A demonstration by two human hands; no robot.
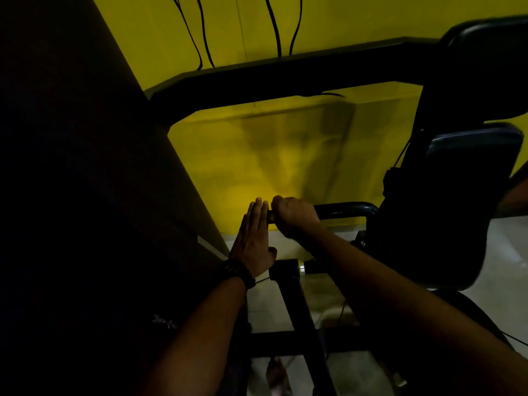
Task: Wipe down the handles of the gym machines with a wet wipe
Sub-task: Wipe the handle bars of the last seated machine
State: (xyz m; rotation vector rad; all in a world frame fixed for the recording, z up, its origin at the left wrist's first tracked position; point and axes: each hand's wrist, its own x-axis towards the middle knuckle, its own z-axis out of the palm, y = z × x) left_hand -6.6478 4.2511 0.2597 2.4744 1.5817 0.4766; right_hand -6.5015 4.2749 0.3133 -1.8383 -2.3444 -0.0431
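Right hand [297,215]: fingers curled over the top of the handle [343,210], gripping it close to its free left end. Whether a wet wipe lies under the fingers cannot be told; the light is dim and the hand is slightly blurred.

Left hand [253,238]: flat, fingers straight and pressed together, thumb out to the side, palm turned toward the handle's end. The fingertips stand just beside that end; contact cannot be confirmed. It holds nothing. A dark wristband [238,271] sits on the left wrist.

The handle is a black horizontal bar, running right from the right hand and bending down into the machine's body beside a dark seat pad [471,172].

Below the hands a second short black bar carries a silver collar [301,267], joined to a black frame tube [303,324] that slopes down toward the camera. The right forearm crosses above this bar.

Above, a thick black beam [285,78] spans the view, with another dark pad [485,38] at the upper right.

Behind the machine is a yellow wall [328,24], with thin black cables [274,24] hanging down it. A dark panel [71,167] fills the left side. Pale floor [503,252] shows at the lower right.
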